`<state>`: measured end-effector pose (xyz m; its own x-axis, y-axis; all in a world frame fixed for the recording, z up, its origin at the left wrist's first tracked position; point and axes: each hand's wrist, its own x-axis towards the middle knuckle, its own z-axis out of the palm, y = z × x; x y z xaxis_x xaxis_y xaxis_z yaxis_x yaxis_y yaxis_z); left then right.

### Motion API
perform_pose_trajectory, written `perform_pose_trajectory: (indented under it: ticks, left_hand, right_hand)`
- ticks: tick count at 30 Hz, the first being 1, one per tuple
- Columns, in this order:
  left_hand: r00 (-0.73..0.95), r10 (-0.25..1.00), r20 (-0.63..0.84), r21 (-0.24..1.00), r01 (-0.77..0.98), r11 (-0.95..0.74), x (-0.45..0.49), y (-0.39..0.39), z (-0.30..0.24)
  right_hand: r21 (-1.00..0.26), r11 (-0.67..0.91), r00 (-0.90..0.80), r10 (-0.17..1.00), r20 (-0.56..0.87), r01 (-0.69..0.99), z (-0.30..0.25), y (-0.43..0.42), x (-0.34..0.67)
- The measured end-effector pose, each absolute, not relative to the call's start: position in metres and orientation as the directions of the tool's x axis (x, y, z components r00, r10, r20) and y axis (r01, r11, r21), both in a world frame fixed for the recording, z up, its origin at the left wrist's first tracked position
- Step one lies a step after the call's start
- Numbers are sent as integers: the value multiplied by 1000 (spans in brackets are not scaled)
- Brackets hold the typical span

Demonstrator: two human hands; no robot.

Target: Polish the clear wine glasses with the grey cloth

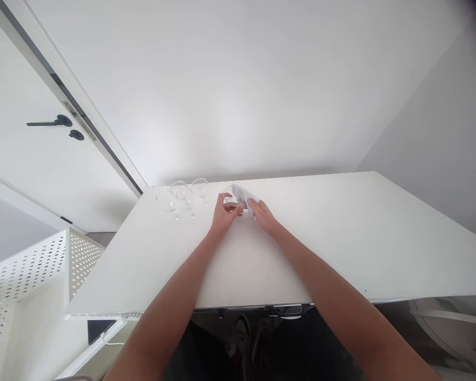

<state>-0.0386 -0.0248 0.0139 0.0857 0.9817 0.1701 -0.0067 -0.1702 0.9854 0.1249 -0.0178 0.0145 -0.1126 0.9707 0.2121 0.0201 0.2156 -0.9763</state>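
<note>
"One wide white counter (341,238) fills most of what we see, running away from us to the wall."
"On our left stands the white door (19,169) with its black handle (49,123), then the perforated shelf (24,264) low beside the counter's near corner."
"Both our arms reach right across to the far edge. Why so far?"
"We'd say because everything we handle stands back there, near the wall."
"Left grip (225,212)?"
"Closed round the glass (230,194), fingers curled about its bowl from the left. We judge it is there to steady it."
"Right grip (264,214)?"
"Closed on the cloth (246,198), a white one, bunched and pressed against the right side of the glass. So one grip braces, and the other bears the cloth on it."
"Where does the glass sit, exactly?"
"Between our two grips, at the counter's far edge, just right of the four glasses (184,197). Whether its foot touches the counter or hangs just above it, we cannot tell."
"How does it look?"
"Clear, with a rounded bowl and a thin rim catching a little light. It seems tilted toward the cloth, but it is small and pale against the white, so we won't swear to it."
"And the four?"
"The same clear kind, stemmed, upright, clustered close, apart from our grips."
</note>
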Motion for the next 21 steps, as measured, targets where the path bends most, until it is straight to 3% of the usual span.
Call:
perform_pose_trajectory:
  ticks: [5,14,16,18,21]
  left_hand:
    - [132,975,176,984,-2,-178,-38,-28,18]
    - [121,965,233,971,-78,-225,-35,-27,16]
    - [122,964,237,969,-102,-226,-36,-27,16]
    - [117,966,231,969,-121,-217,-38,-27,17]
    - [119,971,208,972,-136,-191,-41,-26,18]
  right_hand:
    - [-986,135,-109,983,146,-102,13,-9,131]
    - [-978,110,-335,928,165,-176,27,-22,126]
    - [-971,112,-229,960,161,-213,24,-15,129]
    - [-961,127,27,992,124,-247,18,-6,136]
    - [-969,145,403,914,53,-200,12,5,150]
